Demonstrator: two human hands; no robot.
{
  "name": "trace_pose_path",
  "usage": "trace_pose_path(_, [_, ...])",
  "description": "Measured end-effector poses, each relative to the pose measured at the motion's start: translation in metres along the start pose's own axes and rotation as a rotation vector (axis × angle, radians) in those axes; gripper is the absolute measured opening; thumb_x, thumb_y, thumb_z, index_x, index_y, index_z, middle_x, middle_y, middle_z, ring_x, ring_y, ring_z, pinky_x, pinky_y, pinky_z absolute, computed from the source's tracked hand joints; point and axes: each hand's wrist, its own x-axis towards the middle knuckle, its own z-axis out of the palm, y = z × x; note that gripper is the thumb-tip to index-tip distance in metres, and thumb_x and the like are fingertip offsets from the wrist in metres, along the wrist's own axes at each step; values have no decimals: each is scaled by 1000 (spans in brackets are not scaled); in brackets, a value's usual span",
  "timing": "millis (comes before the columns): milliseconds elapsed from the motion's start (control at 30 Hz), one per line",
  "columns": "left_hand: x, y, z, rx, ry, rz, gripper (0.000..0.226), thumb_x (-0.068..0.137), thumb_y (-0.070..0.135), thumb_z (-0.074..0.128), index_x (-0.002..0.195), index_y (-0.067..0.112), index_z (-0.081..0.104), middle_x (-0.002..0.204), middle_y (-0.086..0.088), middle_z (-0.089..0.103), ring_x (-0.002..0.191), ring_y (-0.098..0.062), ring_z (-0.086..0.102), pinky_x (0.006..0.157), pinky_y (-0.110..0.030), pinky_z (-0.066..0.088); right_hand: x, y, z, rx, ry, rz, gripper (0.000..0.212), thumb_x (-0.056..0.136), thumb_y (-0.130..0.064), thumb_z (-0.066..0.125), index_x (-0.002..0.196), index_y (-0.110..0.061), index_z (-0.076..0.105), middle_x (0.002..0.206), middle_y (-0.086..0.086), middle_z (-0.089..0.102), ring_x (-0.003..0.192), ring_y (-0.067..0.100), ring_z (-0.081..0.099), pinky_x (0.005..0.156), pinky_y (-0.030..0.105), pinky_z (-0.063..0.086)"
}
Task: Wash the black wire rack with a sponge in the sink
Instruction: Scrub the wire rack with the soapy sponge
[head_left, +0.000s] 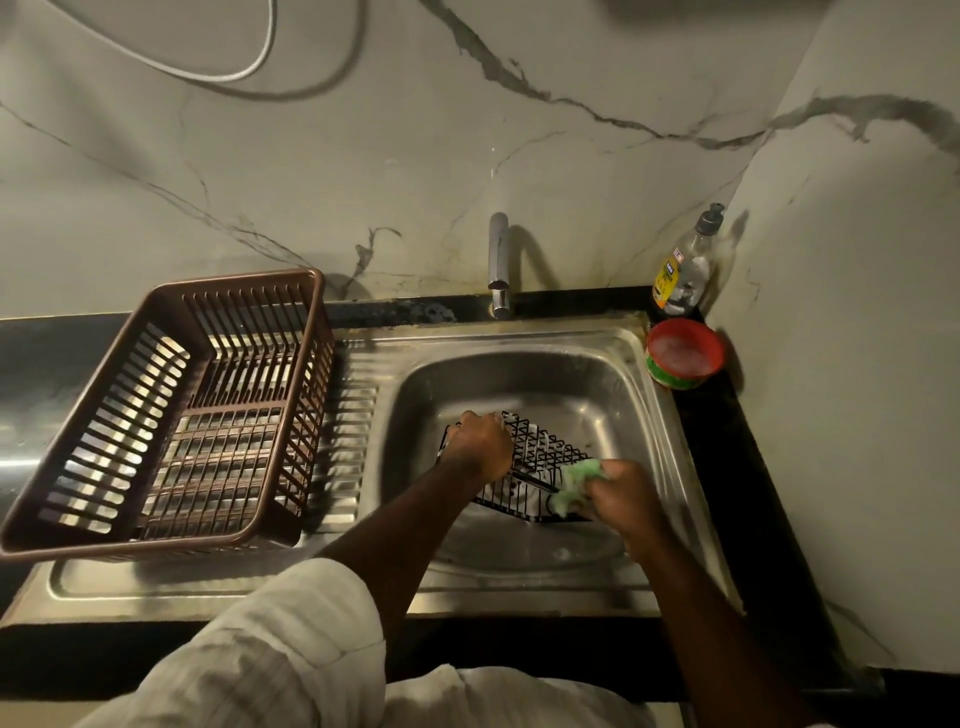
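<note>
The black wire rack (545, 452) lies tilted inside the steel sink (561, 374), with soap suds on its mesh. My left hand (480, 444) grips the rack's upper left edge, fingers curled over the wire. My right hand (626, 496) holds a soapy green sponge (576, 486) and presses it against the rack's lower right corner. Part of the rack is hidden under both hands.
A brown plastic dish basket (171, 410) stands on the drainboard to the left. The tap (500, 270) rises behind the sink. A clear soap bottle (685, 270) and a red tub of dish paste (684, 353) sit at the back right corner by the wall.
</note>
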Motion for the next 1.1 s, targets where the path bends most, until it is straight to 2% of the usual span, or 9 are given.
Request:
trace_pose_path(167, [-3, 4, -2, -3, 34, 6, 34, 102, 15, 38, 127, 3, 59, 129, -16, 54, 118, -33, 49, 95, -44, 45, 4, -23, -8, -115, 201, -89, 19, 87, -16, 66, 104, -19, 75, 81, -1, 72, 67, 14, 65, 52, 26, 48])
trace_pose_path(267, [-2, 6, -3, -39, 35, -2, 37, 103, 16, 35, 130, 3, 56, 131, -17, 54, 121, -33, 46, 99, -48, 45, 8, -29, 0, -182, 203, -153, 26, 86, -14, 67, 110, -17, 74, 96, 7, 75, 81, 25, 70, 68, 32, 57])
trace_pose_path(400, [-4, 9, -4, -42, 49, 19, 37, 102, 15, 35, 130, 4, 56, 131, -16, 54, 122, -34, 44, 102, -51, 43, 10, -25, 12, -277, 197, -216, 23, 83, -16, 69, 105, -16, 74, 98, 6, 75, 89, 26, 69, 71, 20, 43])
trace_pose_path(467, [-5, 9, -3, -74, 54, 15, 36, 100, 12, 36, 130, 5, 55, 131, -16, 54, 123, -35, 42, 103, -52, 41, 8, -26, 13, -265, 180, -216, 19, 80, -16, 70, 99, -16, 73, 94, 5, 74, 86, 25, 68, 69, 21, 43])
trace_pose_path(567, [-6, 5, -5, -65, 34, 11, 36, 101, 12, 36, 132, 4, 52, 131, -17, 54, 123, -36, 44, 102, -51, 44, 8, -27, 6, -273, 31, -157, 14, 76, -12, 70, 88, -19, 72, 86, 2, 73, 82, 23, 68, 69, 25, 50])
trace_pose_path(667, [-4, -1, -5, -34, 13, 21, 35, 102, 14, 37, 130, 3, 54, 129, -17, 55, 117, -34, 48, 101, -49, 47, 11, -26, -5, -188, -47, -115, 19, 75, -6, 67, 79, -23, 73, 77, -3, 75, 73, 19, 71, 66, 30, 58])
trace_pose_path(800, [-10, 0, -7, -25, 21, 26, 37, 105, 17, 32, 133, 3, 52, 132, -17, 53, 121, -34, 46, 103, -50, 45, 16, -29, -10, -147, 144, -104, 32, 83, 1, 57, 102, -16, 76, 80, -2, 72, 65, 8, 67, 52, 20, 54])
trace_pose_path(933, [-14, 7, -8, -17, 15, 26, 36, 105, 15, 33, 130, 2, 55, 132, -18, 53, 123, -34, 44, 105, -52, 42, 15, -37, 4, -266, 229, -143, 26, 83, -9, 66, 108, -10, 75, 97, 13, 75, 86, 30, 69, 71, 30, 52])
trace_pose_path(1100, [-17, 8, -5, 29, 35, 20, 34, 103, 14, 33, 125, 1, 56, 128, -20, 55, 118, -34, 46, 100, -52, 45, 12, -35, 14, -343, 222, -154, 26, 82, -17, 69, 107, -12, 75, 97, 12, 75, 88, 31, 69, 75, 34, 56])
